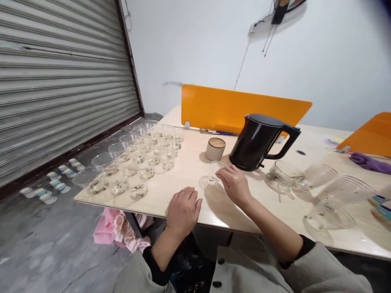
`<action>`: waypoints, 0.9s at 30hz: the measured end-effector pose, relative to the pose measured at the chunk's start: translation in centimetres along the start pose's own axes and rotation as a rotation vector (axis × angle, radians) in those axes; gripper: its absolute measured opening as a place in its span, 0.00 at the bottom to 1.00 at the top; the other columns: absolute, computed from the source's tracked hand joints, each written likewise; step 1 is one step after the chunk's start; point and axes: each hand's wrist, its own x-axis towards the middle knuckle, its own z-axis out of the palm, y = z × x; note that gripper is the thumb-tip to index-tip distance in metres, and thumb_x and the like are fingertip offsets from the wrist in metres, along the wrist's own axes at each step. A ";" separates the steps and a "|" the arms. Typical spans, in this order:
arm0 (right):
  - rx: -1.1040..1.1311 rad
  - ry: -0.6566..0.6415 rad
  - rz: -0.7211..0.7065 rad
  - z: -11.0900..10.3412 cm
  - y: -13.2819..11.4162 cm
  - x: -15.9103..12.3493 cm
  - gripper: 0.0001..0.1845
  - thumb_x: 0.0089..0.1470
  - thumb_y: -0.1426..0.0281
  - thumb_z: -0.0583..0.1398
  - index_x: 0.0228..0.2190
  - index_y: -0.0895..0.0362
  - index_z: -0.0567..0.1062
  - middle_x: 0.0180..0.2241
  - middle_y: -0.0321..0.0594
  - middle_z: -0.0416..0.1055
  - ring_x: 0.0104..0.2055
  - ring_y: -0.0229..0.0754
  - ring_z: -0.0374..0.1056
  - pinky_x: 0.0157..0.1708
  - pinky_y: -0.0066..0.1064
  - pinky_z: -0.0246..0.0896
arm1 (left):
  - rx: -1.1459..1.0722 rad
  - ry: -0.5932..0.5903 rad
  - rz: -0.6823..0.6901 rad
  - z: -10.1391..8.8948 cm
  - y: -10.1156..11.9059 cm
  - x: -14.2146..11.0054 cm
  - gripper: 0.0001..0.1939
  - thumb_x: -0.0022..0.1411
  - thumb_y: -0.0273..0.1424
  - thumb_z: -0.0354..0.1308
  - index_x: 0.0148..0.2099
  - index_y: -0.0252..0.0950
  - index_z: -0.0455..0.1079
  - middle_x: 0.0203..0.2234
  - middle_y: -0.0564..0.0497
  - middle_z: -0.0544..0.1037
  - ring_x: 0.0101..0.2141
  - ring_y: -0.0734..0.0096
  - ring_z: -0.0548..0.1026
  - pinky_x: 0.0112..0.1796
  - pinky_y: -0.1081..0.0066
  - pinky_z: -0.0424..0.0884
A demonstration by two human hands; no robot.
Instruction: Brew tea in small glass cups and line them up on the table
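My right hand (234,185) is at a clear plastic cup (211,179), its fingers closed at the cup's right side and partly covering it. The cup stands on the table, with small dark bits near its bottom. My left hand (183,209) rests at the table's front edge, empty, fingers loosely bent and thumb apart. To the left, several clear cups (139,191) stand in rows, with dark leaf-like bits in their bottoms. Behind the right hand are a black electric kettle (255,142) and a beige canister (215,150) with a wood-look lid.
A ribbed glass cup (282,173) sits on a saucer to the right. Stacked clear cups (345,191) lie on their sides beyond it. Orange dividers (238,108) stand at the back. A purple cloth (371,162) lies far right. Small white bottles (59,185) stand on the floor.
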 end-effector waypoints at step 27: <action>-0.019 0.115 0.327 -1.6 6.5 4.6 0.28 0.66 0.54 0.55 0.59 0.56 0.73 0.56 0.52 0.75 0.56 0.58 0.70 0.55 0.51 0.66 | -0.018 0.014 -0.007 0.2 0.1 0.0 0.09 0.71 0.32 0.56 0.51 0.38 0.73 0.50 0.43 0.80 0.52 0.53 0.76 0.51 0.54 0.73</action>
